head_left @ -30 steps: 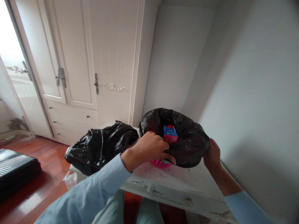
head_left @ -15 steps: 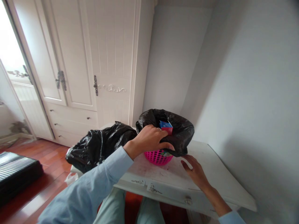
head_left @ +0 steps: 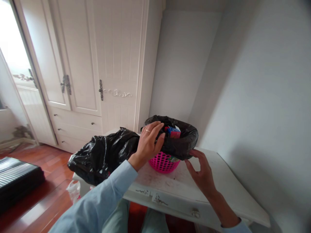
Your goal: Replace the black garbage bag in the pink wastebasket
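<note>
A black plastic trash bag (head_left: 181, 146) lines a pink perforated basket (head_left: 164, 163), its upper edge folded outward over the rim. Inside it lies a small blue and red box (head_left: 174, 132). My left hand (head_left: 148, 140) rests at the left side of the bag's rim, fingers stretched out and the thumb apart. At the right front, my right hand (head_left: 202, 173) has its thumb and fingertips around the hanging edge of the bag. The fingertips' contact is partly hidden by the plastic.
Left of the basket, another black plastic bag (head_left: 104, 153) lies bulging on the white table (head_left: 218, 186). A white wardrobe (head_left: 119, 61) stands behind, with a grey wall (head_left: 267, 81) on the right. A black ridged case (head_left: 19, 181) sits on the floor.
My left hand has moved left, from the front of the bag's opening to its left rim. My right hand has risen to the bag's edge, which now sits closer around the basket.
</note>
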`<state>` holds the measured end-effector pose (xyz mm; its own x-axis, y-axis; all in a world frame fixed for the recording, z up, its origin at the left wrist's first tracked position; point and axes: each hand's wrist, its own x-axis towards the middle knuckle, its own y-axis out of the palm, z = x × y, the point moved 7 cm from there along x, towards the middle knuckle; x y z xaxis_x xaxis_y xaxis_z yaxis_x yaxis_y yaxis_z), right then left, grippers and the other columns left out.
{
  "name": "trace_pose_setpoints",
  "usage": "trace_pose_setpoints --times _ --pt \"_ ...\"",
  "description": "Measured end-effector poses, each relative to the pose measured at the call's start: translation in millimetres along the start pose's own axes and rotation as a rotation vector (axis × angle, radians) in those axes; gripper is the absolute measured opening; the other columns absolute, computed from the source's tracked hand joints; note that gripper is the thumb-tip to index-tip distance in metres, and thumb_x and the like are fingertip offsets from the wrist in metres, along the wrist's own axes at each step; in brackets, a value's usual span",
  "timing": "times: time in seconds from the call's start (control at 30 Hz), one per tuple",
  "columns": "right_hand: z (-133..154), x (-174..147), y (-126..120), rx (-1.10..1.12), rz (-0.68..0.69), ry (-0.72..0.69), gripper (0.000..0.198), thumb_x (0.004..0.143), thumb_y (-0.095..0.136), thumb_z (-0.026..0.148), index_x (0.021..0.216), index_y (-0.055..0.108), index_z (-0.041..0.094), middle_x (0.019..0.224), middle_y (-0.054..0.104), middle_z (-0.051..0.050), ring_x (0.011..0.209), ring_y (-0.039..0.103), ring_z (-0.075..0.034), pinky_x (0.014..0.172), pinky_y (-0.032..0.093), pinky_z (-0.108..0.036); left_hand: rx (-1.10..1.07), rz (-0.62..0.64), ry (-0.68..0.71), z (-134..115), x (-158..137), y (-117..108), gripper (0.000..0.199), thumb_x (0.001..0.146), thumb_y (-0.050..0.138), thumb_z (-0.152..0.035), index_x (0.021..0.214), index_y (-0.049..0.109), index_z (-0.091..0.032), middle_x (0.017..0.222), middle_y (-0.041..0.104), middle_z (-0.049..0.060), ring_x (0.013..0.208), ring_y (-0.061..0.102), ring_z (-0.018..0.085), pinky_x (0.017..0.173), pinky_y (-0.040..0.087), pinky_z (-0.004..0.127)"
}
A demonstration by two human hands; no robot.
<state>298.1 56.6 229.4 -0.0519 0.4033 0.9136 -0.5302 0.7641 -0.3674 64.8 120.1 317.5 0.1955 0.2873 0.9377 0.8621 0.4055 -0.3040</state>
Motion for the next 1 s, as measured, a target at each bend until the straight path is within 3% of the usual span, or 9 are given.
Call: trace_pose_setpoints --times 0.1,0.2,0.33,0.5,0.67,0.83,0.9,1.0 --pt "-3 -3 14 -0.025 0.013 -0.043 0.023 0.098 0.062 0.027 0.119 0.061 0.017 0.107 0.07 -0.009 0.099 0.07 -0.021 0.087 0.06 -0.036 -0.04 -0.143 -0.397 49 -24 -4 0.046 0.103 0.043 -0.038 0.138 0.056 -0.012 0.141 0.06 0.02 0.135 0.055 0.027 0.116 0.042 0.048" --pt "-4 -6 25 -0.038 0.045 -0.086 0.019 0.099 0.061 0.024 0.116 0.065 0.019 0.11 0.07 -0.009 0.103 0.07 -0.021 0.089 0.06 -0.036 -0.237 -0.074 -0.68 90 -52 13 0.049 0.102 0.041 -0.046 0.134 0.059 -0.014 0.134 0.066 0.016 0.128 0.06 0.028 0.114 0.044 0.048" --pt "-8 -13 34 -0.021 0.076 -0.079 0.013 0.098 0.059 0.019 0.108 0.067 0.019 0.105 0.07 -0.008 0.099 0.07 -0.021 0.087 0.061 -0.036 -0.469 0.02 -0.872 114 -89 39 0.052 0.101 0.039 -0.054 0.126 0.064 -0.016 0.127 0.071 0.013 0.119 0.066 0.028 0.108 0.049 0.046" --pt "-13 -33 41 -0.097 0.168 -0.11 0.017 0.097 0.056 0.018 0.106 0.07 0.02 0.103 0.072 -0.008 0.094 0.071 -0.023 0.08 0.063 -0.04 -0.417 0.112 -0.902 116 -127 53 0.041 0.091 0.055 -0.036 0.121 0.066 -0.012 0.125 0.07 0.018 0.119 0.065 0.03 0.108 0.048 0.048" --pt "-19 -50 26 -0.152 0.126 -0.014 0.025 0.098 0.052 0.02 0.115 0.071 0.019 0.115 0.072 -0.011 0.103 0.071 -0.025 0.086 0.063 -0.044 -0.291 -0.025 -0.835 100 -145 36 0.038 0.091 0.053 -0.033 0.123 0.063 -0.015 0.128 0.065 0.017 0.117 0.064 0.028 0.099 0.055 0.046" --pt "-8 -73 35 -0.123 0.245 -0.001 0.024 0.098 0.054 0.023 0.113 0.073 0.023 0.115 0.075 -0.007 0.103 0.073 -0.024 0.087 0.063 -0.043 -0.291 0.248 -0.671 65 -163 54 0.051 0.08 0.056 -0.015 0.13 0.059 -0.015 0.13 0.066 0.016 0.127 0.06 0.029 0.112 0.047 0.051" --pt "-6 -78 31 -0.111 0.18 0.035 0.023 0.099 0.054 0.022 0.113 0.072 0.021 0.111 0.076 -0.007 0.1 0.073 -0.023 0.087 0.062 -0.04 -0.287 0.291 -0.668 63 -172 60 0.057 0.076 0.053 -0.01 0.133 0.058 -0.015 0.131 0.067 0.016 0.128 0.06 0.029 0.113 0.046 0.051" --pt "-7 -77 14 -0.114 -0.043 0.135 0.019 0.099 0.053 0.02 0.111 0.067 0.019 0.105 0.074 -0.008 0.097 0.072 -0.021 0.086 0.06 -0.037 -0.262 0.223 -0.8 75 -183 57 0.058 0.08 0.052 -0.013 0.138 0.053 -0.014 0.141 0.061 0.019 0.134 0.056 0.03 0.113 0.046 0.053"
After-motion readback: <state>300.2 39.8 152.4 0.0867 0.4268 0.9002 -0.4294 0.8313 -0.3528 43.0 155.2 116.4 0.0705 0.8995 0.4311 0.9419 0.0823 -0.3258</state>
